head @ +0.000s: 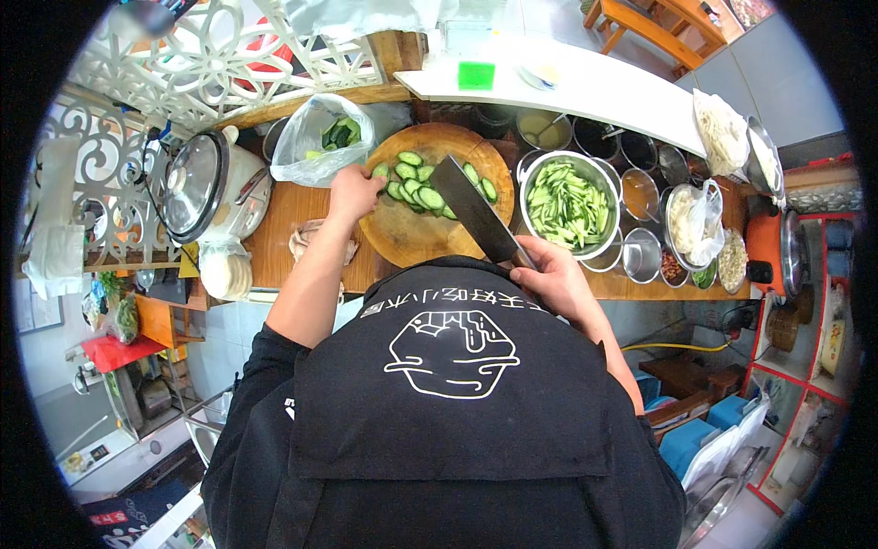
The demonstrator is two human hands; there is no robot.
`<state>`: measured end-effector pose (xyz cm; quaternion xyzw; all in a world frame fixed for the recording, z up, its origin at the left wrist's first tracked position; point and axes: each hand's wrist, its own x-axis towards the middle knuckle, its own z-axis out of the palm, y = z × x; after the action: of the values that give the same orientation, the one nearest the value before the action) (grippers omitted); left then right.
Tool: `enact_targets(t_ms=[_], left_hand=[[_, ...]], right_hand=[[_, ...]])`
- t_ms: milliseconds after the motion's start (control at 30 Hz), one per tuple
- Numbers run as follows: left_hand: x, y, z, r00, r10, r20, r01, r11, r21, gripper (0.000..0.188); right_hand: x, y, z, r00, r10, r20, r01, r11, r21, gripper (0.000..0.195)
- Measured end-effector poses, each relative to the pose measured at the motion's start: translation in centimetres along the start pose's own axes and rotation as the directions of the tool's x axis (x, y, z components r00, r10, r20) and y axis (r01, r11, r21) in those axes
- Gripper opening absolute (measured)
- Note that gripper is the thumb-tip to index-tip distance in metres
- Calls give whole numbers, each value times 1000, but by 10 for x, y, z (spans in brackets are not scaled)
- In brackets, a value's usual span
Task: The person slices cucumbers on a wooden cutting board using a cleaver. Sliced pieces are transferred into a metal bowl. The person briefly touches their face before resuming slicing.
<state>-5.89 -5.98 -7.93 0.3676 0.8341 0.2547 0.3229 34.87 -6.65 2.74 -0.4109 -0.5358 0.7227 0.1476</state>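
Oval cucumber slices (411, 185) lie in a loose pile on a round wooden chopping board (439, 240), with a few more to the right of the blade. My right hand (549, 269) grips the handle of a cleaver (473, 206), whose broad dark blade slants up and left over the board, hiding part of the slices. At the board's left edge, the fingertips of my left hand (355, 195) touch a cucumber slice (381, 170); whether they pinch it cannot be told. Just beyond that hand, an open clear plastic bag (295, 154) holds dark green cucumber pieces (341, 132).
Right of the board stands a steel pot of cut cucumber strips (568, 202), beside several metal containers (642, 247). A lidded cooker (219, 185) is at left, near a crumpled cloth (319, 241). A white shelf (590, 82) runs along the back.
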Motion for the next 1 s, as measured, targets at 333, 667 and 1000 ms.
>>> enact_targets(t_ms=[333, 667, 1000], left_hand=[[4, 14, 9, 975, 193, -109, -148, 933, 328, 40], [-20, 45, -15, 950, 254, 182, -290, 934, 211, 37], [-52, 77, 17, 779, 473, 412, -611, 720, 329, 36]], right_hand=[[-7, 2, -8, 1000, 12, -21, -12, 1000, -19, 51], [-12, 2, -9, 999, -35, -30, 35, 999, 2, 50], [-16, 10, -16, 996, -55, -73, 54, 998, -13, 49]])
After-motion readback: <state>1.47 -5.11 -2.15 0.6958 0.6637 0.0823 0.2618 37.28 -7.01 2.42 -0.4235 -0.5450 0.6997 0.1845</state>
